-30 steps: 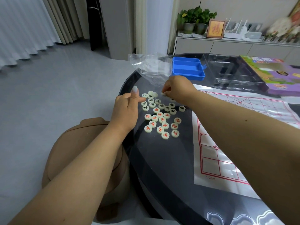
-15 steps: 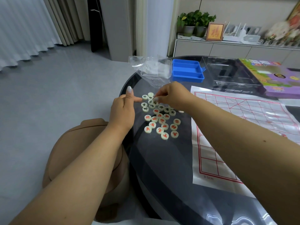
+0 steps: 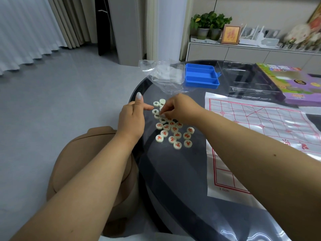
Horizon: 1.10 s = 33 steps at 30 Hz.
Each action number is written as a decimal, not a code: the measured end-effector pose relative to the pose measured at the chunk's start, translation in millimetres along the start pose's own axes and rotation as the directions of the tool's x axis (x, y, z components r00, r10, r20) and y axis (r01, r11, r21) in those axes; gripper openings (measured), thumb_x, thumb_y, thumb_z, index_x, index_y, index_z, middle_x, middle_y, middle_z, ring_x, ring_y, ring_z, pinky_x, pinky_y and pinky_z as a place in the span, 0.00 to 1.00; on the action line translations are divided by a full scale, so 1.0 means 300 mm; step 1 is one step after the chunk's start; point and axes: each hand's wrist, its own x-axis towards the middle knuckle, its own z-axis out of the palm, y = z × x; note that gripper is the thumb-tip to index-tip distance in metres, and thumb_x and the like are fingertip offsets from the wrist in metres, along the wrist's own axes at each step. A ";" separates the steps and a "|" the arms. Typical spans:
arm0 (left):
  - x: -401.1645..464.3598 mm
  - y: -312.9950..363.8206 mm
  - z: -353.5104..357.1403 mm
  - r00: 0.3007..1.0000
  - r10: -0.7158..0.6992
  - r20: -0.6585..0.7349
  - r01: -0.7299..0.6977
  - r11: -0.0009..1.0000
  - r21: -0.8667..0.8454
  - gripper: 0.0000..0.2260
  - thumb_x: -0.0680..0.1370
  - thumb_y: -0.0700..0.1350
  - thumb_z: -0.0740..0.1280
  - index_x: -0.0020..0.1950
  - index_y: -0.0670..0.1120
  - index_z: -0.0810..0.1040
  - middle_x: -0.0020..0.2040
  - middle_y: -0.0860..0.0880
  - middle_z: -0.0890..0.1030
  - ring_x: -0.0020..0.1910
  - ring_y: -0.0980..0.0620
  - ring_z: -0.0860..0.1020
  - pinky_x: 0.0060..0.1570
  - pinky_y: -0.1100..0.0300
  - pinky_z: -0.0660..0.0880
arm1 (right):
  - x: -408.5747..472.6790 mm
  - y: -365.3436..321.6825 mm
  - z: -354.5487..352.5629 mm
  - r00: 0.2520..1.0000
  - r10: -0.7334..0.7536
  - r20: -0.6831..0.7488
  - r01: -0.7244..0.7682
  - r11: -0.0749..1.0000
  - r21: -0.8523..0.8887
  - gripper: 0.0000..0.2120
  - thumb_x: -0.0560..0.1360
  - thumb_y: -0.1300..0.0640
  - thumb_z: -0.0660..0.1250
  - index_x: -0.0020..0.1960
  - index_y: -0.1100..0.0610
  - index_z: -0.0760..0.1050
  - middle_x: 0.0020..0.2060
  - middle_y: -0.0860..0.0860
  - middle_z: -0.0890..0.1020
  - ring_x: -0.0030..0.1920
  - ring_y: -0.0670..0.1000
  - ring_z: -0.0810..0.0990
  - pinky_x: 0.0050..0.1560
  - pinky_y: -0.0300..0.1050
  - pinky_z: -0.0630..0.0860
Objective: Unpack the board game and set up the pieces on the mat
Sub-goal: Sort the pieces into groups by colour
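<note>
— Since a second ago the right hand has dropped from the far edge of the pile to its upper middle, and the left hand has stayed at the pile's left with its thumb up.

— What are the right fingers doing?

— They are bunched and curled down onto the black-marked pieces, fingertips touching one of them. Whether they pinch it or just press it I cannot tell; the knuckles hide the contact.

— And the left?

— Its forefinger points straight out toward the right fingers, ending just beside a black-marked piece. The thumb stands up, the other fingers are hidden behind the palm, and the hand holds nothing.

— Where are the pieces?

— The game pieces lie in a loose cluster on the dark table, directly under and nearer than the right fingers. Those with black characters are at the fingertips; those with red characters spread toward the viewer. None sits on the mat, which lies flat to the right of the fingers, white with a red grid, partly under the right forearm.

— Beyond the fingers?

— A crumpled clear plastic bag, then a blue tray to its right, a clear plastic insert, and the purple game box at the far right. A tan stool stands below the left arm.
</note>
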 end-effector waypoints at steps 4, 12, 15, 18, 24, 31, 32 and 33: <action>0.002 -0.001 0.003 0.999 0.037 0.014 -0.037 0.999 -0.008 0.32 0.82 0.58 0.45 0.43 0.46 0.85 0.54 0.53 0.80 0.53 0.63 0.73 0.49 0.73 0.61 | -0.023 0.019 -0.031 0.998 0.014 -0.059 -0.011 0.998 0.062 0.09 0.75 0.59 0.66 0.52 0.50 0.82 0.43 0.44 0.79 0.40 0.43 0.76 0.42 0.36 0.73; -0.014 0.009 0.021 0.976 0.172 0.131 -0.189 0.973 0.132 0.36 0.79 0.64 0.41 0.44 0.46 0.85 0.43 0.65 0.76 0.57 0.61 0.65 0.55 0.78 0.55 | -0.103 0.061 -0.054 0.992 -0.098 0.075 0.109 0.981 -0.160 0.18 0.77 0.63 0.59 0.60 0.49 0.79 0.41 0.40 0.68 0.50 0.43 0.66 0.46 0.32 0.62; -0.012 0.007 0.029 0.976 0.161 0.145 -0.183 0.970 0.158 0.37 0.76 0.68 0.40 0.50 0.47 0.83 0.43 0.65 0.78 0.59 0.60 0.63 0.62 0.67 0.58 | -0.114 0.069 -0.055 0.988 -0.118 0.096 0.137 0.968 -0.213 0.19 0.77 0.63 0.58 0.63 0.48 0.77 0.42 0.42 0.67 0.50 0.42 0.63 0.50 0.35 0.61; -0.008 -0.009 0.041 0.974 0.143 0.176 -0.175 0.968 0.181 0.39 0.73 0.72 0.39 0.57 0.49 0.79 0.47 0.63 0.80 0.61 0.61 0.60 0.63 0.64 0.57 | -0.124 0.073 -0.059 0.986 -0.123 0.113 0.143 0.972 -0.185 0.19 0.77 0.64 0.58 0.62 0.49 0.78 0.44 0.43 0.69 0.50 0.43 0.65 0.50 0.35 0.62; 0.013 -0.048 0.055 0.986 0.044 0.159 -0.082 0.967 0.239 0.44 0.65 0.79 0.37 0.66 0.55 0.73 0.64 0.54 0.71 0.60 0.62 0.62 0.61 0.63 0.59 | -0.043 0.157 -0.087 0.958 0.176 -0.228 -0.174 0.984 0.027 0.15 0.76 0.62 0.62 0.58 0.51 0.80 0.55 0.49 0.79 0.52 0.48 0.76 0.52 0.41 0.73; 0.001 -0.004 0.032 0.990 0.077 0.122 -0.092 0.988 0.123 0.35 0.74 0.67 0.41 0.66 0.52 0.76 0.59 0.58 0.70 0.67 0.62 0.59 0.63 0.65 0.53 | 0.063 0.176 -0.073 0.946 0.244 -0.214 -0.261 0.964 -0.055 0.11 0.72 0.49 0.71 0.52 0.53 0.80 0.47 0.49 0.82 0.49 0.50 0.79 0.53 0.49 0.78; 0.000 -0.003 0.031 0.990 0.076 0.122 -0.091 0.989 0.117 0.35 0.74 0.66 0.41 0.66 0.52 0.76 0.58 0.58 0.71 0.67 0.62 0.59 0.63 0.65 0.53 | 0.069 0.172 -0.066 0.949 0.237 -0.206 -0.257 0.963 -0.077 0.12 0.71 0.49 0.72 0.52 0.53 0.80 0.47 0.50 0.82 0.49 0.50 0.79 0.53 0.49 0.78; 0.000 -0.003 0.032 0.990 0.076 0.121 -0.090 0.990 0.112 0.35 0.75 0.66 0.41 0.65 0.52 0.77 0.57 0.59 0.71 0.67 0.62 0.60 0.62 0.65 0.53 | 0.074 0.168 -0.061 0.952 0.229 -0.203 -0.252 0.963 -0.097 0.12 0.71 0.49 0.72 0.52 0.53 0.80 0.47 0.50 0.82 0.49 0.51 0.79 0.53 0.50 0.79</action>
